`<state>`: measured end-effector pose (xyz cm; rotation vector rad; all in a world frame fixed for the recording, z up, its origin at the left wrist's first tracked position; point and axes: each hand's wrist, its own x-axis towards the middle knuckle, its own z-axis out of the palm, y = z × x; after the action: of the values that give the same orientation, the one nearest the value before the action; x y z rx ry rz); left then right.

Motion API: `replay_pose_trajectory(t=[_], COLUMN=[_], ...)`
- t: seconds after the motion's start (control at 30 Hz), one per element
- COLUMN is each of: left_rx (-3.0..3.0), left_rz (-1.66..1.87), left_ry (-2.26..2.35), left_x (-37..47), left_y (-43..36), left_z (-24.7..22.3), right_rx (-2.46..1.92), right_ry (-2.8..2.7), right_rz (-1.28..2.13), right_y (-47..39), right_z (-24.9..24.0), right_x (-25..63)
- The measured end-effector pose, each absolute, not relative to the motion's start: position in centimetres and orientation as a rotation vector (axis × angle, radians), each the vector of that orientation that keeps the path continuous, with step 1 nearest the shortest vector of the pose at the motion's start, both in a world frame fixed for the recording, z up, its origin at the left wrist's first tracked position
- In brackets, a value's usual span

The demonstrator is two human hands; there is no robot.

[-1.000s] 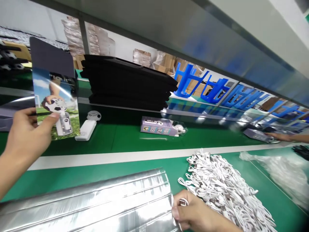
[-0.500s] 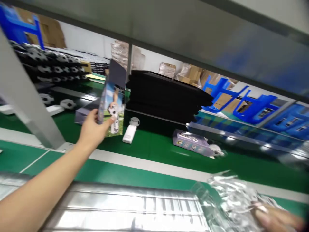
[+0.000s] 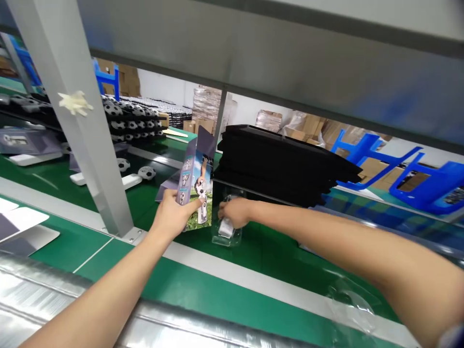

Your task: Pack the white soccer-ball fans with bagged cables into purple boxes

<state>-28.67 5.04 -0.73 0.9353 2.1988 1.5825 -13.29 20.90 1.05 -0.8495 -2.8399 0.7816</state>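
Reaching forward over the green desk (image 3: 232, 290), both arms stretch toward the far side of its white stripe. The left hand (image 3: 172, 212) pinches the lower edge of a tall printed cardboard sleeve with a football picture (image 3: 195, 186), thumb across its face, holding it upright and turned partly edge-on, seemingly so that the open side faces the other hand. The right hand (image 3: 234, 212) is curled over a small white device in a clear plastic wrapper (image 3: 226, 231), which rests on the desk just beside the sleeve and in front of the stack of flat black trays (image 3: 282, 164). The fingers cover most of the device, so its shape is hard to make out. Silvery foil sheets (image 3: 72, 309) are cut off at the bottom edge.
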Motion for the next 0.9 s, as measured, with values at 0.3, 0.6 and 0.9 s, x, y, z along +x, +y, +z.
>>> replay_pose_trajectory(t=[0.3, 0.6, 0.9], left_rx=[1.084, 2.365, 3.173], left_rz=[1.341, 0.589, 0.082], left_ry=[1.966, 2.479, 2.022], left_x=[-28.6, -27.6, -21.0], left_y=[4.6, 3.7, 11.9], left_z=[-0.2, 0.5, -1.1], right_rx=[-0.256, -1.335, -0.821], right_ry=[-3.544, -2.901, -3.485], right_rz=[-0.535, 0.072, 0.364], right_y=[25.8, 29.2, 28.7], right_z=[-0.3, 11.0, 5.3], right_x=[-6.4, 6.4, 2.3])
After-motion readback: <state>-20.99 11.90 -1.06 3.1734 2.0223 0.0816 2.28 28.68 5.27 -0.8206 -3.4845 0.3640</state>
